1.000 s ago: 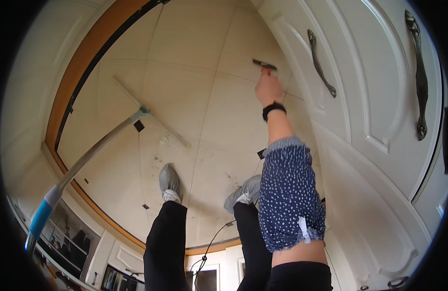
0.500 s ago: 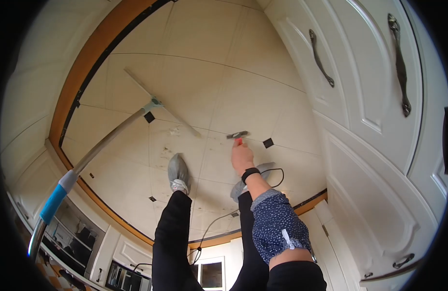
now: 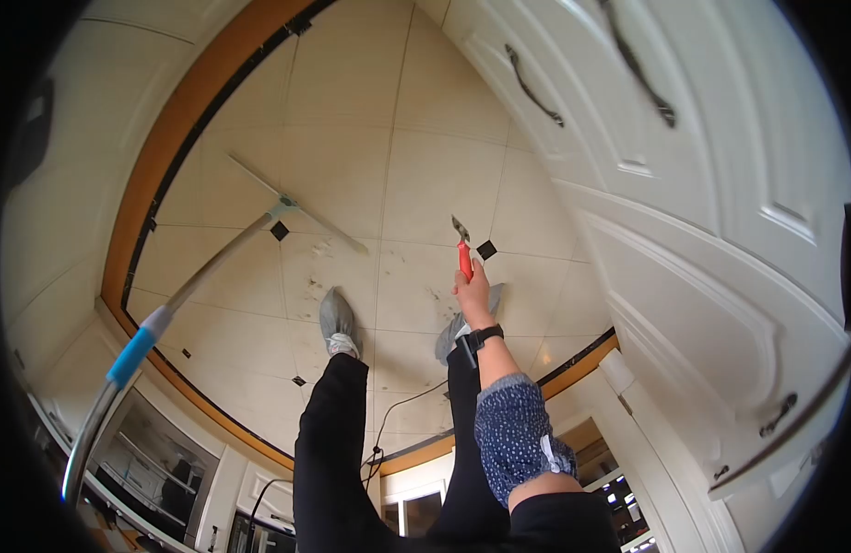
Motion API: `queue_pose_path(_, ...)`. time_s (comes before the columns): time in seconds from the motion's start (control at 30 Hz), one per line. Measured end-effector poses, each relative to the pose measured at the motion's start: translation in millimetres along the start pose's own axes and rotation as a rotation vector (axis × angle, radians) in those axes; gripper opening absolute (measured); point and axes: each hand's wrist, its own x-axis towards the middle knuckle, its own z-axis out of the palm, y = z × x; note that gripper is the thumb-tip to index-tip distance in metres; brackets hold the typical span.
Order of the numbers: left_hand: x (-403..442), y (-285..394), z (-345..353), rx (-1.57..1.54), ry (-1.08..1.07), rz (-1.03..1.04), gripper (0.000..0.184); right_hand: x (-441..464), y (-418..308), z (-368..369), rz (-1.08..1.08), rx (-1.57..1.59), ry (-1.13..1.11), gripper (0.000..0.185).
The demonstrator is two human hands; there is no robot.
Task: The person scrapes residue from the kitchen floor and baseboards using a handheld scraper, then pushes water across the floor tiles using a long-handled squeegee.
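Observation:
My right hand is closed around the red handle of a scraper, whose dark metal blade points up and away from me. It is held above the tiled floor, near a black diamond inlay and over my right covered shoe. A dark band circles the wrist, and a dotted blue sleeve cover is on the forearm. Dark smudges mark the tiles between and ahead of my feet. My left hand is out of view.
A squeegee with a long pole and blue grip leans in from the left. White cabinets with metal handles stand at the right. A black cable lies by my legs. My left covered shoe is on the floor.
My right hand came back from the far right floor toward my right foot. The scraper's blade has turned from sideways to pointing away from me. The view has also shifted.

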Motion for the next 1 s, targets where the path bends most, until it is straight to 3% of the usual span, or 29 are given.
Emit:
queue_pose_path(0.03,-7.8,-9.3,5.7,0.124,0.286,0.245,0.029,-15.5,-15.4,-6.9,0.113,0.478,-0.021,0.038)
queue_pose_path(0.07,-10.9,-4.4,-0.8,0.102,0.283,0.257,0.029,-37.3,-34.8,-20.8,0.153,0.764,-0.113,0.031)
queue_pose_path(0.13,-13.8,3.2,-13.6,-0.428,-0.545,-0.464,0.025,-95.8,-80.5,-40.0,0.13,0.795,-0.158,0.022)
queue_pose_path(0.2,-41.0,9.7,17.4,-0.227,-0.223,-0.235,0.021,-156.1,-111.5,-53.5,0.122,0.827,-0.191,0.014)
queue_pose_path(0.23,-39.5,8.2,8.1,-0.313,-0.089,-0.269,0.017,-181.9,-124.2,-58.0,0.082,0.777,-0.267,0.012)
queue_pose_path(0.27,-32.6,6.2,-0.5,-0.166,0.141,-0.385,0.018,-209.0,-138.4,-59.3,0.042,0.727,-0.346,0.01)
queue_pose_path(0.3,-24.5,0.6,-25.4,-0.54,-0.424,-0.491,0.021,-241.8,-155.1,-57.5,0.044,0.751,-0.341,0.01)
queue_pose_path(0.33,-28.9,1.3,-18.0,-0.611,-0.454,-0.498,0.027,-268.9,-178.0,-55.6,0.025,0.937,-0.476,0.012)
queue_pose_path(0.37,-36.9,5.4,-6.8,-0.433,-0.378,-0.413,0.032,-298.7,-201.5,-50.5,0.004,1.121,-0.619,0.014)
queue_pose_path(0.43,-51.0,36.1,33.2,-0.175,-0.584,-0.264,0.047,-352.3,-255.1,-29.1,-0.007,1.358,-0.759,0.026)
queue_pose_path(0.5,-36.8,63.7,32.1,-0.164,-0.84,-0.051,0.045,-402.0,-325.9,-32.1,0.114,1.535,-0.942,0.047)
queue_pose_path(0.57,-11.9,90.5,6.7,-0.37,-0.945,0.175,0.038,-430.1,-367.2,-6.8,0.087,1.697,-1.028,0.065)
queue_pose_path(0.6,2.4,101.0,15.3,-0.769,-1.105,0.328,0.031,-443.4,-391.3,2.7,0.095,1.903,-0.963,0.059)
queue_pose_path(0.63,20.2,124.5,28.4,-1.0,-1.457,0.308,0.029,-451.8,-411.2,9.6,0.096,2.11,-0.889,0.053)
queue_pose_path(0.67,20.9,151.8,31.8,-1.029,-1.548,0.249,0.029,-452.1,-417.8,18.9,0.06,2.122,-0.856,0.053)
queue_pose_path(0.7,7.8,185.2,22.1,-0.786,-1.448,0.099,0.02,-446.4,-418.7,29.2,0.145,1.986,-0.809,0.046)
queue_pose_path(0.73,13.6,188.6,15.9,-0.797,-1.473,0.184,0.022,-439.5,-419.1,28.9,0.221,1.846,-0.764,0.04)
queue_pose_path(0.8,16.7,192.7,0.5,-0.826,-1.508,0.289,0.024,-437.3,-414.7,8.0,0.158,1.779,-0.686,0.036)
queue_pose_path(0.87,-2.0,199.4,-24.0,-0.829,-1.063,0.328,0.02,-428.4,-397.0,4.6,0.074,1.78,-0.511,0.035)
queue_pose_path(0.9,-13.6,201.4,-27.2,-0.84,-1.071,0.335,0.02,-414.4,-377.6,0.2,0.064,1.745,-0.472,0.037)
queue_pose_path(0.97,-43.4,204.3,-30.3,-0.918,-1.112,0.041,0.021,-404.3,-341.9,-29.3,0.044,1.653,-0.428,0.041)
queue_pose_path(1.0,-65.7,214.3,-36.4,-0.877,-1.041,0.001,0.02,-409.4,-324.7,-43.9,0.031,1.594,-0.421,0.043)
